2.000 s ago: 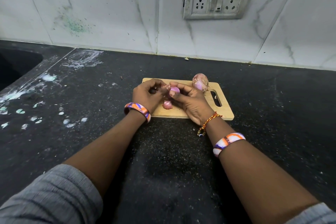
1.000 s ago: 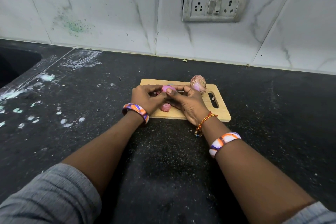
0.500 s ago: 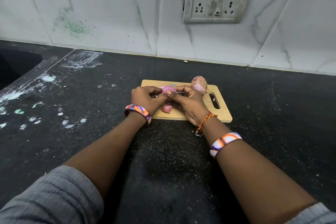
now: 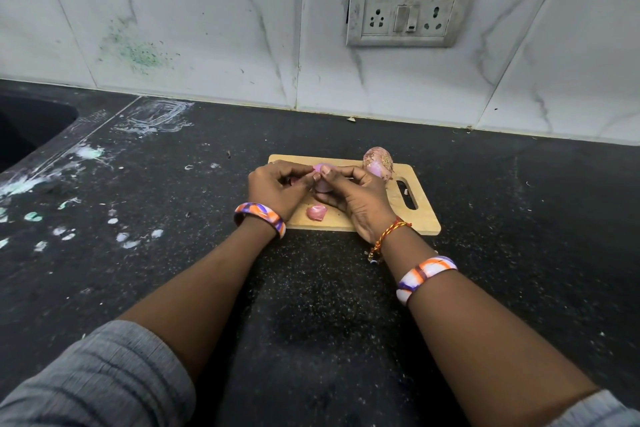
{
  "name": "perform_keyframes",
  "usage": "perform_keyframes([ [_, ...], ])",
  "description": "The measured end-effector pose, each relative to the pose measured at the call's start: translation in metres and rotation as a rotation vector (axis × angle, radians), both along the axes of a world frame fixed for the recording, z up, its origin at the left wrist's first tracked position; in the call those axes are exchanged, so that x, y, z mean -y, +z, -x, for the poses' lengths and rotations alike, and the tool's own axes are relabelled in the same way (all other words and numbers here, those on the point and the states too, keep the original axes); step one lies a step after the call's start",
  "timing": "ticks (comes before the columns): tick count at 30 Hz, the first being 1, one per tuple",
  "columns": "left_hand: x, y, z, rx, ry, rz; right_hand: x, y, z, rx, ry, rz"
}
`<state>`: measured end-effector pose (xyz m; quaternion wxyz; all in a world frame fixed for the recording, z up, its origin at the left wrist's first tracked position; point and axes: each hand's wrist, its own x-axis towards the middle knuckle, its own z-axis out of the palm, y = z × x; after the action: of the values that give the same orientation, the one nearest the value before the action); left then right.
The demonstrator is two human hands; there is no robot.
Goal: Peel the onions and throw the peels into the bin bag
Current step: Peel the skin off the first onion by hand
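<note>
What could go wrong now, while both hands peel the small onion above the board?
1. The small onion, pinched between left hand and right hand, could slip out.
2. The second onion lies near the chopping board edge and may roll off.
3. No bin bag shows; the loose peel may stay behind.

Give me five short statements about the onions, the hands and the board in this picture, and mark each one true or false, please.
1. Both hands, left hand and right hand, hold the small onion over the cutting board. True.
2. A second onion lies on the board near its handle slot. True.
3. The second onion is fully peeled. False: dry skin still covers part of it.
4. A pink onion piece lies on the black counter. False: it lies on the board.
5. A bin bag is visible. False: none shows.
</note>
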<state>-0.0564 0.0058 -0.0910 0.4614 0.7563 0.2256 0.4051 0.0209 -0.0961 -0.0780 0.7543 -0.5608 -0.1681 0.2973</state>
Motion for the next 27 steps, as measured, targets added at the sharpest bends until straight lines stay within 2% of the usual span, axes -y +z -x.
perform_keyframes([
  [11, 0.0029, 0.0009, -0.0001, -0.085, 0.066, -0.055, -0.0021, -0.0020, -0.0015, 0.065, -0.001, 0.055],
  [19, 0.0032, 0.0017, 0.0006, -0.121, 0.101, -0.063, -0.0017, -0.0041, 0.0013, 0.226, -0.047, 0.126],
  [21, 0.0029, 0.0026, -0.0003, -0.151, 0.114, -0.052, -0.0015, -0.0031, 0.0011, 0.192, -0.027, 0.114],
  [27, -0.0017, 0.0035, -0.0048, -0.212, 0.213, 0.072, 0.0012, 0.0024, -0.0023, -0.106, 0.019, -0.043],
])
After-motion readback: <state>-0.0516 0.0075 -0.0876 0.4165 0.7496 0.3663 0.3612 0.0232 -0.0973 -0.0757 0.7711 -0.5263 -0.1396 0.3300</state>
